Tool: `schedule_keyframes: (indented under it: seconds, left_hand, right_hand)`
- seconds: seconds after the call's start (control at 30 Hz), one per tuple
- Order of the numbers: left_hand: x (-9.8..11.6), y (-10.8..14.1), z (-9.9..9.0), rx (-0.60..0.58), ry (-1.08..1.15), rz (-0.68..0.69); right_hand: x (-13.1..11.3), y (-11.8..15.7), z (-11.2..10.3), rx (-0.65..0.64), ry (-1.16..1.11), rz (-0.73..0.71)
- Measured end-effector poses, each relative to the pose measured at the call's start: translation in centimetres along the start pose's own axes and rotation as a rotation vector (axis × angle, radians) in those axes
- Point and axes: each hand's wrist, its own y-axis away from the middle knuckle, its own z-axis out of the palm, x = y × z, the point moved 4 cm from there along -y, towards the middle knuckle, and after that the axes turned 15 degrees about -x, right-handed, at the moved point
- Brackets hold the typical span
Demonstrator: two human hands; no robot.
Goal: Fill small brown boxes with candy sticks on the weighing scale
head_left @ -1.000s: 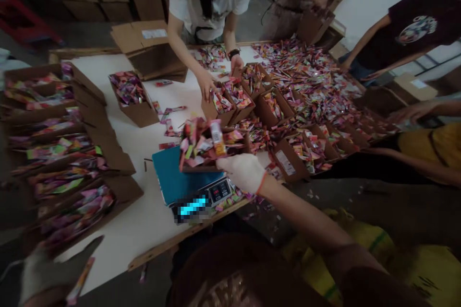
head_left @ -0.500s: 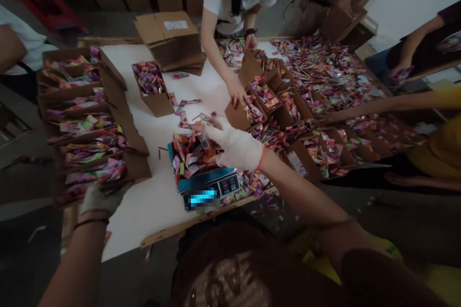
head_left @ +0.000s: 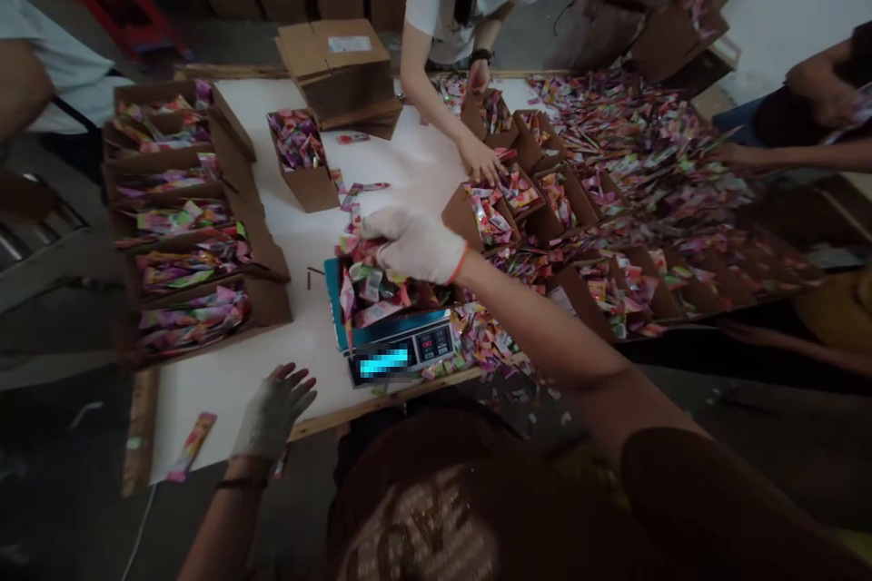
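The left hand (head_left: 272,413) has opened, fingers spread, over the near edge of the table (head_left: 224,399), and a long packet (head_left: 192,445) now lies apart from it. The right hand (head_left: 412,245) has come down onto the heap of packets (head_left: 381,290) on the scale (head_left: 415,349), apparently pressing them.

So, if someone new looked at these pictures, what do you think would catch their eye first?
The first thing to catch the eye would probably be the great spread of brightly coloured sachets covering the far right of the white table. Nearest the viewer, a white-gloved right hand rests on packets heaped in a cardboard box on a digital scale. Open cartons packed with sachets line the table's left side.
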Motion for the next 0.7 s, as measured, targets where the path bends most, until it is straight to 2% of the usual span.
schedule_keyframes:
  seconds: [0.07, 0.17, 0.27, 0.33, 0.4, 0.5, 0.57, 0.63, 0.7]
  left_hand:
    - [1.0, 0.6, 1.5, 0.019, -0.013, 0.089]
    - [4.1, 1.1, 4.7, -0.020, -0.064, 0.275]
    - [7.5, 1.4, 7.7, -0.045, -0.090, 0.437]
    - [9.0, 1.6, 8.8, -0.036, -0.107, 0.500]
    - [9.8, 1.8, 9.5, -0.054, -0.144, 0.537]
    - [10.2, 2.0, 10.4, -0.101, -0.256, 0.594]
    - [10.4, 1.9, 11.4, -0.116, -0.334, 0.639]
    - [10.6, 1.6, 12.8, -0.149, -0.423, 0.680]
    - [10.8, 1.4, 14.2, -0.186, -0.503, 0.696]
  right_hand:
    - [1.6, 1.1, -2.8, 0.129, -0.168, -0.016]
    - [4.1, 2.4, -7.0, 0.344, -0.265, -0.021]
    - [5.9, 3.2, -9.7, 0.519, -0.093, 0.114]
    - [6.4, 3.8, -9.8, 0.554, 0.059, 0.287]
    - [6.2, 4.0, -8.1, 0.424, 0.149, 0.389]
    - [4.6, 2.9, -2.5, -0.028, 0.233, 0.317]
    - [3.5, 1.7, 1.5, -0.261, 0.287, 0.268]
    - [3.0, 0.1, 4.3, -0.334, 0.316, 0.269]
    - [2.6, -1.2, 5.2, -0.247, 0.295, 0.223]
